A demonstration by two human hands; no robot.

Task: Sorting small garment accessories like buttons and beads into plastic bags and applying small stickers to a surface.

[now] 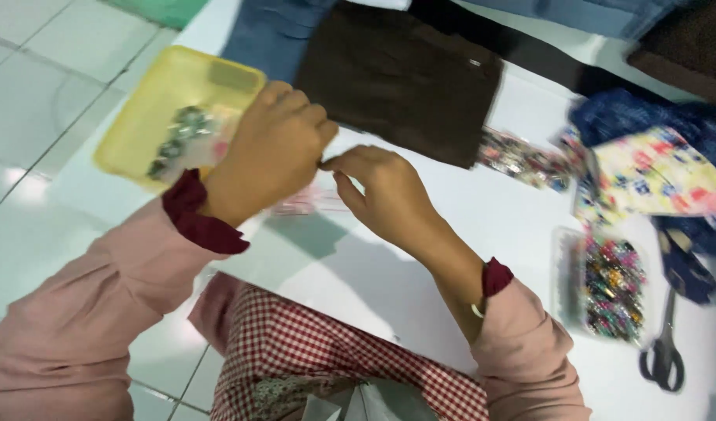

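Observation:
My left hand (268, 152) and my right hand (381, 191) meet above a white table (451, 234), fingertips pinched together at one small spot. What they pinch is too small and blurred to tell. Under the hands lies a small clear packet with pink contents (307, 203). Both wrists wear pink sleeves with dark red cuffs. A yellow tray (151, 97) holding clear packets of small beads sits just left of my left hand.
Dark brown folded cloth (401, 74) lies beyond the hands, blue cloth beside it. A clear box of multicoloured beads (611, 284), black scissors (664, 355), a flowered cloth (654, 175) and a bead packet (522, 160) lie right. Red checked cloth (311, 351) covers my lap.

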